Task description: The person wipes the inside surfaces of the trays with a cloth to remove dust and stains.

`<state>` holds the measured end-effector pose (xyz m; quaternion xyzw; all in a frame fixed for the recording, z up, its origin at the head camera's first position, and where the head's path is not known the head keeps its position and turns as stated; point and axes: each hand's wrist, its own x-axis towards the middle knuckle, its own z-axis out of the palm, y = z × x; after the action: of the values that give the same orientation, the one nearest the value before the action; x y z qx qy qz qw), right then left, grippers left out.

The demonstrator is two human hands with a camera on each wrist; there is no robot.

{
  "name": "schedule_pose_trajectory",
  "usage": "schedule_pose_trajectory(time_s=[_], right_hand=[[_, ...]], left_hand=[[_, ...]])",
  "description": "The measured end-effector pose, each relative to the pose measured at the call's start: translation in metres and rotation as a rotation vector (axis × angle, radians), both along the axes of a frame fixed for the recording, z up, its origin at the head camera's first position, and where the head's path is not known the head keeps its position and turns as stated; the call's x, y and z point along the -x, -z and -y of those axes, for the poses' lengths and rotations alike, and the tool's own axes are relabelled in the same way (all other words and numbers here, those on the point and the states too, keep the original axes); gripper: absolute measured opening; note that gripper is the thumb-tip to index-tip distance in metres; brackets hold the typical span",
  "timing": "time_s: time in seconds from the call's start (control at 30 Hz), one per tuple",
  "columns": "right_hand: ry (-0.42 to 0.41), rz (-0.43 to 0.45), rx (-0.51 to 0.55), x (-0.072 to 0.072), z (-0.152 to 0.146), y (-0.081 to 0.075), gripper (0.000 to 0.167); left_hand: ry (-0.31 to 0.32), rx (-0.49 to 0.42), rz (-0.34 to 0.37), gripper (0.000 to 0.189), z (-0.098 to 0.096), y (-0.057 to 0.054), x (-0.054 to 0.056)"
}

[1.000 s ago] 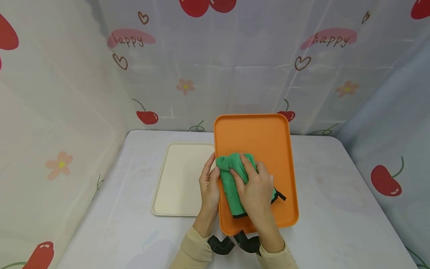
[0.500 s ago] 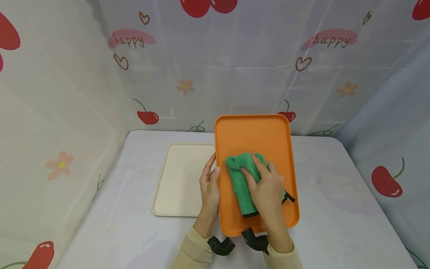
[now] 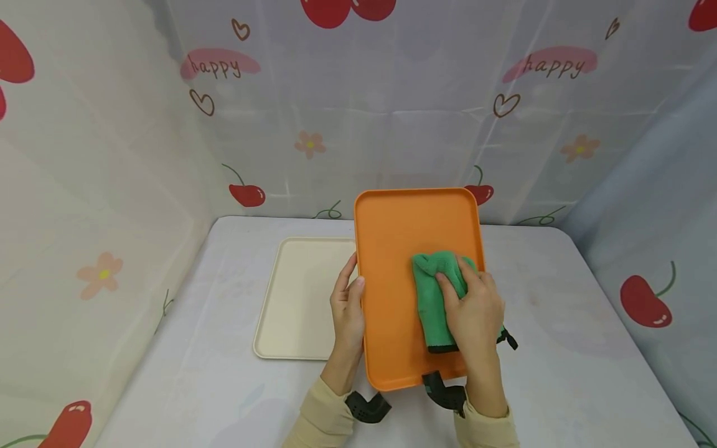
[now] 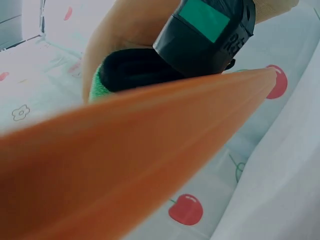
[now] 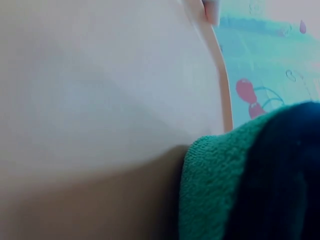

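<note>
An orange tray (image 3: pixel 392 249) is held up at a tilt, and my left hand (image 3: pixel 347 311) grips its left edge with the thumb on the near side. My right hand (image 3: pixel 476 308) holds a folded green cloth (image 3: pixel 434 305) with dark trim against the tray's face, near the right edge. A black loop of the cloth hangs past that edge. In the left wrist view the tray's underside (image 4: pixel 125 150) crosses the picture, with the right hand behind it. The right wrist view shows the green cloth (image 5: pixel 210 185) on the tray's surface (image 5: pixel 100 100).
A cream tray (image 3: pixel 299 298) lies flat on the white-covered table (image 3: pixel 560 336), left of the orange one and partly hidden by it. Curtains (image 3: pixel 392 137) printed with cherries stand behind and at both sides. A black wrist device (image 3: pixel 368 407) sits on the left wrist.
My right hand has slid the green cloth rightward over the orange tray, from its left side to its right edge. The left hand keeps its grip; the tray has shifted only slightly.
</note>
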<state>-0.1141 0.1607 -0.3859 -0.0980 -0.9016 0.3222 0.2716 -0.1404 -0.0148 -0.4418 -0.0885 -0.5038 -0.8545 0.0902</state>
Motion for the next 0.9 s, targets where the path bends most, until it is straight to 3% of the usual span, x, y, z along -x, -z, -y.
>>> schedule_pose_trajectory(time_s=[0.33,0.9], right_hand=[[0.054,0.075,-0.007,0.000,-0.015,0.001,0.046],[0.057,0.029,0.031,0.000,-0.006,0.006,0.047]], left_hand=[[0.000,0.005,0.003,0.046,0.002,0.000,0.001],[-0.014,0.003,0.009,0.047,0.002,-0.003,0.000]])
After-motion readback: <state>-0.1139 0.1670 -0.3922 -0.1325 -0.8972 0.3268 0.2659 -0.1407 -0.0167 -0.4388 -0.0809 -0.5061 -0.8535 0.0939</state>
